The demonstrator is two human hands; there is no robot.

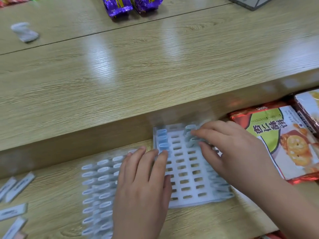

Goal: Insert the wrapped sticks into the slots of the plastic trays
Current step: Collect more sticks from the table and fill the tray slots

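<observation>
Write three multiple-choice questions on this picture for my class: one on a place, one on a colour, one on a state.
1. Where do the loose wrapped sticks lie? A on the snack bag; B on the table's near left; C on the upper ledge.
2. What colour are the far packets? A purple; B white; C orange.
3. The white tray under the right hand is: A full; B overturned; C mostly empty.
B: they sit at the left edge. A: their foil is purple. C: most slots show open.

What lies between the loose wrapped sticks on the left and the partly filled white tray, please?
In the head view, a second tray, its slots filled, lies there, partly under the left hand.
</observation>
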